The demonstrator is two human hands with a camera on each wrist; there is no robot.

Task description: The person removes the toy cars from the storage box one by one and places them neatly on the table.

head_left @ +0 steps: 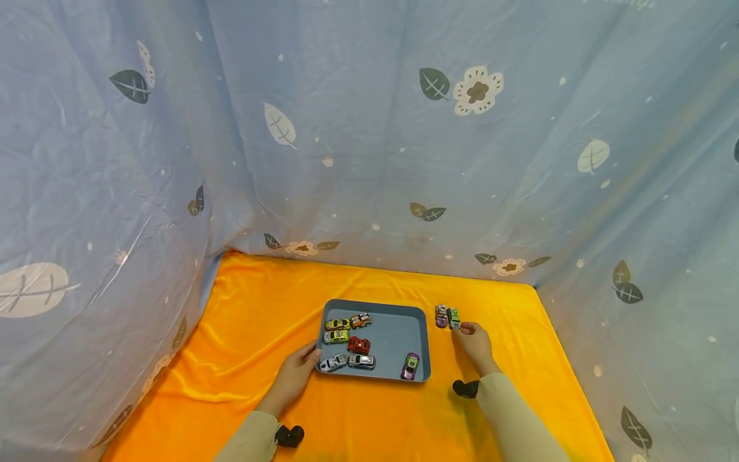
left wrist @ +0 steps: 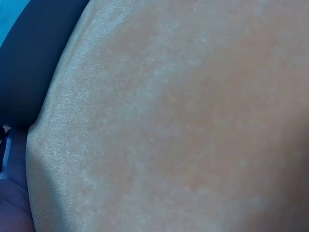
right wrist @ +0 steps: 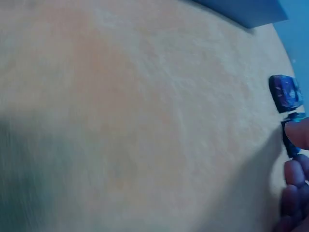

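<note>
My left hand (head_left: 296, 372) holds the left rim of a blue-grey tray (head_left: 395, 327), thumb at the rim. In the left wrist view only part of that hand (left wrist: 12, 208) shows, beside the tray's dark wall (left wrist: 38, 58). To the tray's right, my right hand (head_left: 476, 346) pinches the near end of a green toy car (head_left: 454, 317). The right wrist view has the thumb (right wrist: 298, 133) over this car, with curled fingers below; the hand is cut off by the frame edge. A purple and white toy car (head_left: 441, 316) lies close on its left.
Several toy cars lie in the tray's left half, among them a red one (head_left: 359, 345) and a silver one (head_left: 362, 362). A purple-green car (head_left: 410, 366) is at its right end. Orange cloth (head_left: 369, 417) covers the surface; patterned curtains (head_left: 358, 192) hang behind and at both sides.
</note>
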